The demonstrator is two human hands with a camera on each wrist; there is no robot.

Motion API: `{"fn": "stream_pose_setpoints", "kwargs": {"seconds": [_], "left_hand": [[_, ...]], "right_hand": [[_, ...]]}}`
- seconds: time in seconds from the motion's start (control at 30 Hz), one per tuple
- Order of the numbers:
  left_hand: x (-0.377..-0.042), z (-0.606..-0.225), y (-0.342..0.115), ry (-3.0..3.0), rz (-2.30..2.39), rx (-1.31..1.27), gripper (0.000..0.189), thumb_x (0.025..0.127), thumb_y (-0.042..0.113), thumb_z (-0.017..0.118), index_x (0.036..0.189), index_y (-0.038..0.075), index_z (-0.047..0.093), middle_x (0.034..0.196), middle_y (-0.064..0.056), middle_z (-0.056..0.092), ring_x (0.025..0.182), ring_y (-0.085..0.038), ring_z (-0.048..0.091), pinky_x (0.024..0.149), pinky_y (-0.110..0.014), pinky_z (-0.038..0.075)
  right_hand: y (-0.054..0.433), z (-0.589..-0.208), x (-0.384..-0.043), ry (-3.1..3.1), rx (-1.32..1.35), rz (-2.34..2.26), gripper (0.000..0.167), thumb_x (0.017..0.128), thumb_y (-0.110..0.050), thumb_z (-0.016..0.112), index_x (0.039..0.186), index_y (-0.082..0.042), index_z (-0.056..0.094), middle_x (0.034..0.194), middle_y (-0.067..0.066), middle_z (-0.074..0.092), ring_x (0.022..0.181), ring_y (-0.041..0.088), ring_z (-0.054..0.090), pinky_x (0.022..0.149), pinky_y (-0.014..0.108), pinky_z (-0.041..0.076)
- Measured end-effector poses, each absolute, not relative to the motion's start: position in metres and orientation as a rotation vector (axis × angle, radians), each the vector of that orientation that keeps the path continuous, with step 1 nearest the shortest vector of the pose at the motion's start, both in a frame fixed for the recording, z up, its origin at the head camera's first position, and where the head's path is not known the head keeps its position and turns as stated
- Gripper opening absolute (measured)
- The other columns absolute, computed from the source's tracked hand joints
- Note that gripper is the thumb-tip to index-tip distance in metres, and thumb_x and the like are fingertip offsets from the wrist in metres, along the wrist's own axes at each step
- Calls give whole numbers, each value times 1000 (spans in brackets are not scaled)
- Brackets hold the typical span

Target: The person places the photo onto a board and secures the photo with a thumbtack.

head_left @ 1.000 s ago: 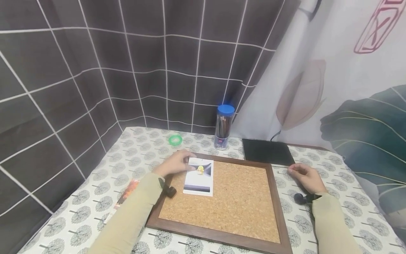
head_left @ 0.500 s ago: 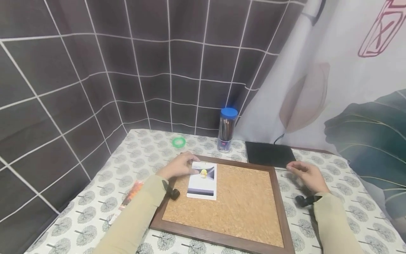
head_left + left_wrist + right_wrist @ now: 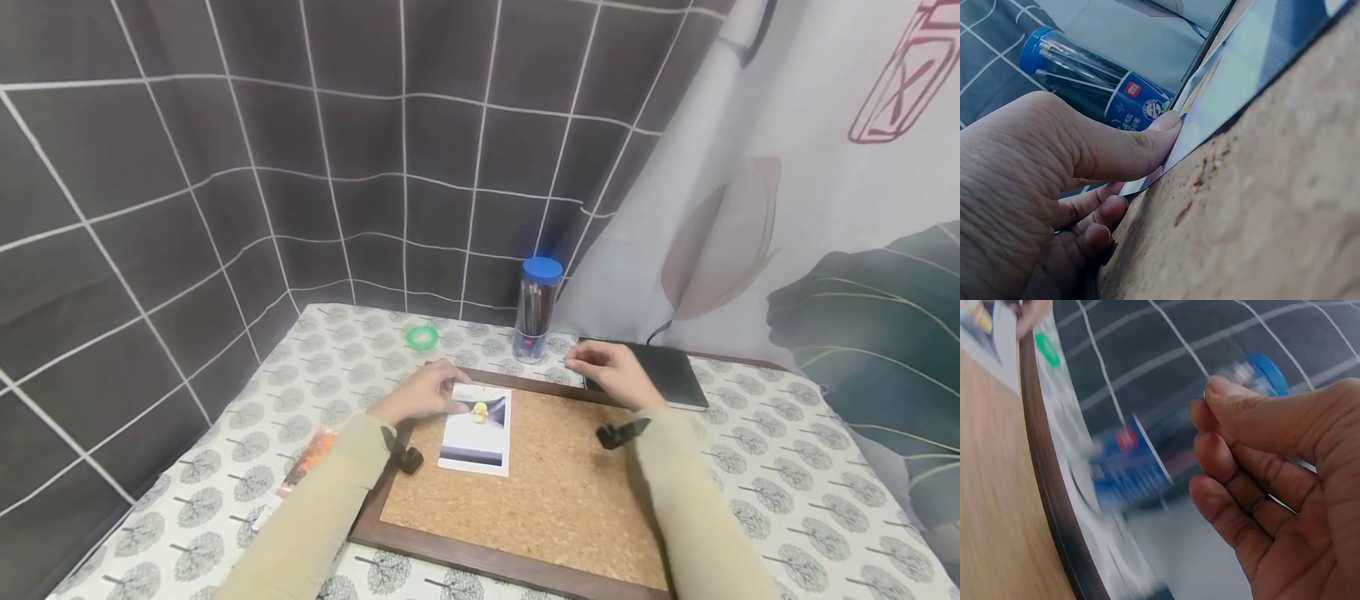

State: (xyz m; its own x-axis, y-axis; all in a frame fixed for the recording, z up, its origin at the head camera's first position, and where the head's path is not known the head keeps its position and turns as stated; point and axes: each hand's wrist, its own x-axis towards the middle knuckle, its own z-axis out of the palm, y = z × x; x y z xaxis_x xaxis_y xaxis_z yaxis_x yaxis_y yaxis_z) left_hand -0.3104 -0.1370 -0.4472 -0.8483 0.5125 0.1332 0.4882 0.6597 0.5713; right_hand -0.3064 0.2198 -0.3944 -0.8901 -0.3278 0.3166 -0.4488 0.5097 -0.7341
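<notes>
My left hand (image 3: 424, 392) pinches the top-left corner of a photo card (image 3: 474, 450), thumb on top. The card shows a small yellow figure and lies on the upper left of a wood-framed cork board (image 3: 555, 500). In the left wrist view, the thumb (image 3: 1147, 140) presses the card's edge with fingertips below it. Over the board's far edge, right of the card, my right hand (image 3: 617, 372) has thumb and forefinger pressed together. A tiny pin (image 3: 1203, 396) barely shows at their tips in the right wrist view; its head is hidden.
Behind the board stand a clear blue-lidded pencil tub (image 3: 537, 308) and a green tape roll (image 3: 422, 337). A flat black pad (image 3: 671, 375) lies at the back right. Printed cards (image 3: 311, 458) lie left of the board, partly under the left sleeve.
My right hand has moved left from beside the black pad to over the board's far edge. The left hand stays on the photo card, and the head view has shifted slightly.
</notes>
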Motion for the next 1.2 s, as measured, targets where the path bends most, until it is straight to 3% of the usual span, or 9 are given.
{"fn": "stream_pose_setpoints", "kwargs": {"seconds": [0.37, 0.57, 0.93, 1.2], "left_hand": [[-313, -444, -135, 2821, 945, 887, 49, 80, 38, 83, 121, 16, 69, 101, 4, 58, 94, -14, 53, 85, -36, 49], [-315, -442, -136, 2818, 945, 873, 49, 80, 39, 83, 121, 18, 69, 104, 5, 58, 94, -13, 54, 87, -38, 49], [-313, -443, -139, 2816, 977, 844, 49, 79, 37, 83, 121, 17, 69, 98, 4, 57, 90, -14, 52, 80, -35, 48], [-313, -444, -138, 2818, 969, 821, 49, 78, 36, 84, 121, 17, 69, 102, 4, 59, 93, -14, 54, 85, -37, 48]], "right_hand": [[116, -428, -323, -2647, 707, 1444, 13, 92, -23, 74, 102, -15, 75, 100, -3, 74, 96, 16, 67, 92, 40, 52], [106, -450, -325, -2693, 770, 1257, 6, 94, -20, 71, 100, -17, 73, 99, -6, 72, 101, 17, 64, 99, 43, 48], [101, -453, -325, -2713, 831, 1232, 5, 93, -14, 71, 98, -15, 70, 98, -1, 68, 98, 19, 62, 100, 42, 47], [102, -457, -328, -2748, 905, 1155, 4, 95, -14, 69, 99, -14, 69, 100, -1, 68, 100, 19, 63, 101, 44, 47]]}}
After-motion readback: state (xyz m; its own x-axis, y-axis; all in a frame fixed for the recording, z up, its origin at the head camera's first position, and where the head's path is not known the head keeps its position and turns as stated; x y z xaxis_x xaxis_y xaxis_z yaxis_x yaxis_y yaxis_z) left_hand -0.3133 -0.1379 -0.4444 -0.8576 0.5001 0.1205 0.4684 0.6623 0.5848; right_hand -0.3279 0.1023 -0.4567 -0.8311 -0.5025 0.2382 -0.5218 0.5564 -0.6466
